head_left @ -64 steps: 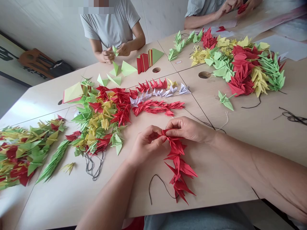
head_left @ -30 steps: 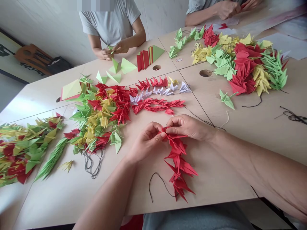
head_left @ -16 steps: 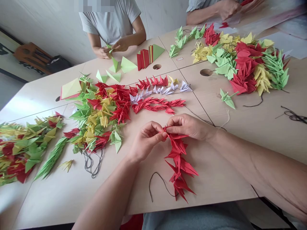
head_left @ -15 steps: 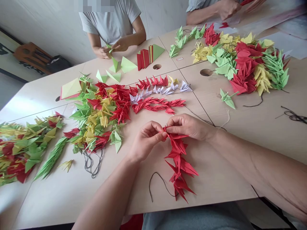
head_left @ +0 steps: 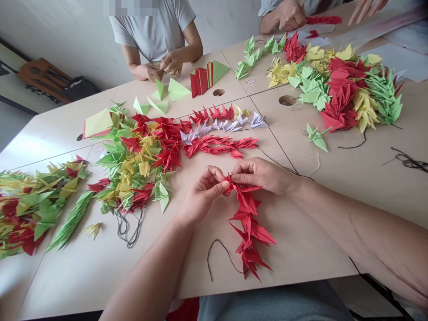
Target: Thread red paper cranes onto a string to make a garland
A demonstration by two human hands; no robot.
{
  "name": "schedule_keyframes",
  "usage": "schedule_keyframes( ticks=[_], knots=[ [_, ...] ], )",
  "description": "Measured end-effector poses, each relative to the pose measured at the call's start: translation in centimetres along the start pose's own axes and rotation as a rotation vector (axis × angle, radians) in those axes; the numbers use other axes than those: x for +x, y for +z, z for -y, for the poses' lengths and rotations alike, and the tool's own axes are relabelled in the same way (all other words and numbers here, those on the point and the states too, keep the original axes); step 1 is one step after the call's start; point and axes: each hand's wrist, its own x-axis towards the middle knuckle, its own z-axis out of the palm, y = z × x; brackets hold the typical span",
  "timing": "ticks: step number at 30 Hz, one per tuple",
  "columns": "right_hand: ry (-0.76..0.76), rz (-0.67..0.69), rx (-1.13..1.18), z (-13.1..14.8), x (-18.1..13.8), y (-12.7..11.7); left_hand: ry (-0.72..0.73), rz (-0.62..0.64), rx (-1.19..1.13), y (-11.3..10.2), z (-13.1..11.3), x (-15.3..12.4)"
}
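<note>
1. Evidently for fine control, the left hand [head_left: 207,191] pinches the far end of the red paper strand [head_left: 246,218] between thumb and forefinger.
2. Just beside it, the right hand [head_left: 257,176] pinches the same end, fingers curled, perhaps to steady it.
3. Toward the near edge, the strand's rest seems borne by the table [head_left: 301,249]; a dark cord [head_left: 218,240] loops out left of its near end.
4. Farther left, a red, yellow and green paper pile [head_left: 144,168] lies, probably for easy reach.
</note>
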Motion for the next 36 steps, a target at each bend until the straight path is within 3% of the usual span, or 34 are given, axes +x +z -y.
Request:
schedule_keyframes(
  ticks=[7,13,29,36],
  knots=[
    [0.008,-0.030,0.042,0.31,-0.09,0.32,0.002,-0.022,-0.043,0.10,0.02,0.02],
    [0.017,-0.025,0.028,0.39,-0.12,0.18,0.011,0.025,0.101,-0.61,0.36,-0.05],
    [0.040,-0.012,0.020,0.23,-0.17,0.11,0.052,-0.006,0.277,-0.35,0.11,-0.06],
    [0.033,-0.029,0.012,0.21,-0.14,0.13,0.004,-0.011,0.183,-0.33,0.18,0.13]
  ],
)
